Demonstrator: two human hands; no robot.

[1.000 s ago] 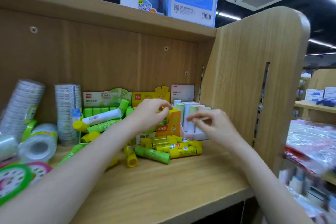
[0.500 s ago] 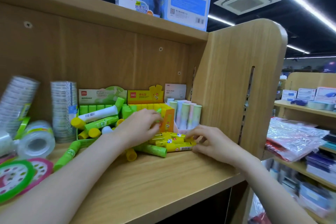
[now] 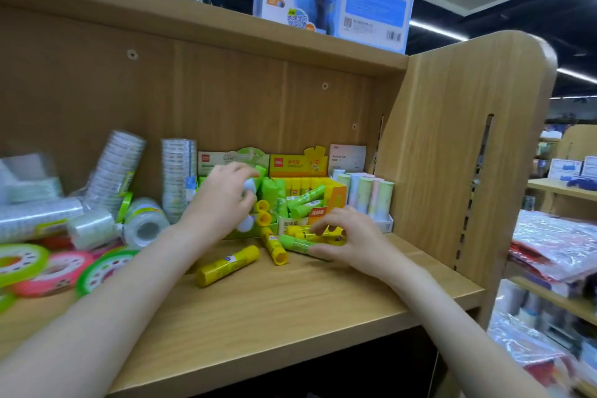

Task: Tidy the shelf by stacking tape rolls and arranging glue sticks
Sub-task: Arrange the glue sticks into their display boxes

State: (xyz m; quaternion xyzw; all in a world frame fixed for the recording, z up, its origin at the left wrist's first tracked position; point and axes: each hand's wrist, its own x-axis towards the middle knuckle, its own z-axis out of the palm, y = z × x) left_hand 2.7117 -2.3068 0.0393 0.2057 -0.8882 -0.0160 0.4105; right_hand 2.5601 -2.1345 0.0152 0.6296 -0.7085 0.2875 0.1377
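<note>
The wooden shelf (image 3: pixel 290 310) carries everything, its upright side panel (image 3: pixel 452 152) closing it on the right. At the left end the clear tape rolls (image 3: pixel 113 168) stand in leaning wrapped stacks against the back wall, with more lying on their sides in front and flat green and pink tape rolls (image 3: pixel 58 271) near the front edge, well to the left of both hands. Along the back wall, open display boxes hold glue sticks: a green box (image 3: pixel 232 158), a yellow box (image 3: pixel 298 165), and a white box of pastel glue sticks (image 3: pixel 365 194) standing upright nearest the side panel. The left hand (image 3: pixel 223 203) reaches over the green box, its fingers curled round a white-capped glue stick (image 3: pixel 248 186) among the jumbled green ones. The right hand (image 3: pixel 352 237) rests low on the shelf in front of the yellow box, fingers and thumb curled round a small bundle of yellow glue sticks (image 3: pixel 310 231) with a green glue stick (image 3: pixel 294 242) lying against them. Between the two hands a loose yellow glue stick (image 3: pixel 274 245) lies on the board, and another yellow stick (image 3: pixel 227 265) lies just in front of the left wrist, touching neither hand.
</note>
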